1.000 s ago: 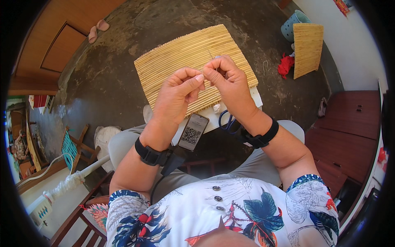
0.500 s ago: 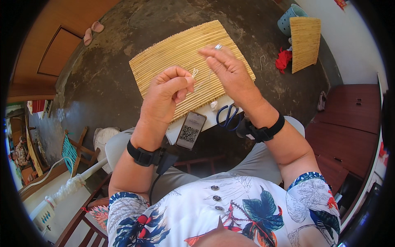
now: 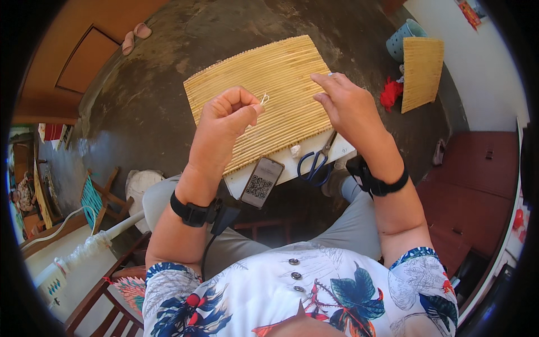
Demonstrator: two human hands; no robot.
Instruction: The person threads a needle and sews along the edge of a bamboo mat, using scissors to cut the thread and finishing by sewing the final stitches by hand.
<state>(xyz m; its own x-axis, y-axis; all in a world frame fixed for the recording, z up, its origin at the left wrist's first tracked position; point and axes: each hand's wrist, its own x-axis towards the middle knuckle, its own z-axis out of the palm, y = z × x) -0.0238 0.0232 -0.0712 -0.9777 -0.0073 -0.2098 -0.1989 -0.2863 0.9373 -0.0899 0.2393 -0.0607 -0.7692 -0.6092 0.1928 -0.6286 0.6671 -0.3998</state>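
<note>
My left hand (image 3: 218, 132) is closed, its thumb and forefinger pinching a small loop of pale thread (image 3: 265, 100) above a yellow slatted mat (image 3: 264, 62). My right hand (image 3: 356, 115) hovers over the mat's right part, fingers apart, with a small silvery band, perhaps a thimble, on one finger. Under the mat's near edge is a white board (image 3: 236, 185), carrying a phone (image 3: 263, 181) that shows a square code, blue-handled scissors (image 3: 314, 171) and a white crumpled lump (image 3: 295, 150).
A second slatted mat (image 3: 422, 76) leans by a blue basket (image 3: 397, 45) and red cloth (image 3: 390, 96) at right. A dark red cabinet (image 3: 474, 163) is at right; pink slippers (image 3: 135, 36), a folded wooden chair (image 3: 101, 199) and a white pole (image 3: 120, 230) are at left.
My hands began together at the thread. My right hand has since moved away to the right and spread its fingers, while my left has shifted leftward, still holding the loop.
</note>
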